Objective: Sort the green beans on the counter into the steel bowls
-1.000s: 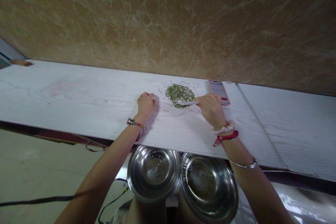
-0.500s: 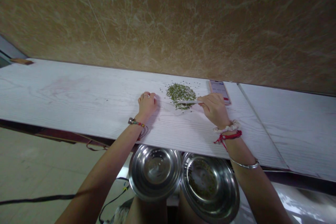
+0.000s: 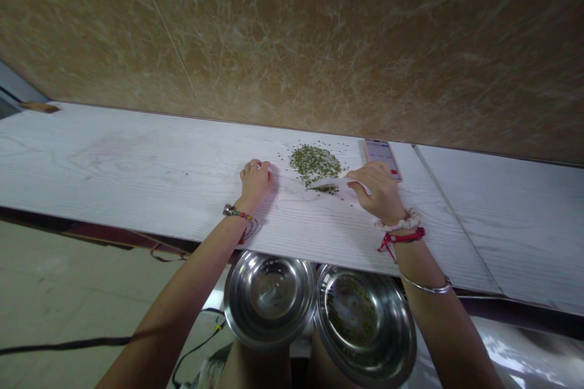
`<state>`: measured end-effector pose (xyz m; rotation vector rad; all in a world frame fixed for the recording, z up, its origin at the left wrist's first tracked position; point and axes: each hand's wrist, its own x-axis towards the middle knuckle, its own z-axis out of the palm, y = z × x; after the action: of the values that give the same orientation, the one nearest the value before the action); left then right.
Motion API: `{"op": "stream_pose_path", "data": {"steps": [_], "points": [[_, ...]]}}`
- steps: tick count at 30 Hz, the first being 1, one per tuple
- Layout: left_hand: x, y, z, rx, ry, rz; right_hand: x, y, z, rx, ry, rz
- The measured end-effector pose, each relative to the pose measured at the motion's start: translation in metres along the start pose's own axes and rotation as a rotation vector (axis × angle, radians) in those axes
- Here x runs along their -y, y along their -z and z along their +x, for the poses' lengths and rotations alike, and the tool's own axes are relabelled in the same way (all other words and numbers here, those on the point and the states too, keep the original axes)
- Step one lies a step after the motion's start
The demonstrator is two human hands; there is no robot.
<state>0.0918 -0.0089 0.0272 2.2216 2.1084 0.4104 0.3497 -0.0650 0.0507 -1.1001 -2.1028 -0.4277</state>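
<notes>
A heap of small green beans (image 3: 314, 160), with white bits among them, lies spread on the white table. My right hand (image 3: 376, 188) is at the heap's right, pinching a thin, pale flat card (image 3: 335, 182). The card's far edge touches the near side of the heap, with a few beans under and beside it. To the left of the heap, my left hand (image 3: 256, 181) rests on the table with its fingers curled; whether anything is in it is hidden.
Two steel bowls, an apparently bare left bowl (image 3: 270, 329) and a right bowl (image 3: 396, 340) with some beans in its bottom, sit below the table's front edge. A phone (image 3: 382, 155) lies behind my right hand. A marbled wall (image 3: 292, 42) bounds the back.
My right hand has shifted slightly toward me and right, tilting the card flatter. Some beans at the near side of the heap have moved with it. The left hand stays still.
</notes>
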Motion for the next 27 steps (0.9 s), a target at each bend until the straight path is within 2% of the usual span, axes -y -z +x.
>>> {"op": "stream_pose_path", "data": {"steps": [4, 9, 13, 21, 27], "points": [[0.001, 0.000, 0.000, 0.001, -0.001, -0.007, -0.002, 0.002, -0.001, -0.080, -0.023, -0.022], [0.001, -0.001, 0.000, -0.001, 0.000, 0.000, -0.021, 0.004, -0.008, -0.213, -0.110, -0.158], [-0.001, -0.001, 0.000, -0.002, 0.008, 0.006, -0.033, 0.005, -0.015, -0.192, -0.114, -0.219], [0.001, -0.004, 0.001, -0.031, -0.003, 0.015, -0.033, 0.025, -0.032, -0.073, -0.055, -0.309], [0.001, -0.005, 0.001, -0.033, -0.002, 0.007, -0.038, 0.025, -0.036, -0.122, -0.089, -0.367]]}}
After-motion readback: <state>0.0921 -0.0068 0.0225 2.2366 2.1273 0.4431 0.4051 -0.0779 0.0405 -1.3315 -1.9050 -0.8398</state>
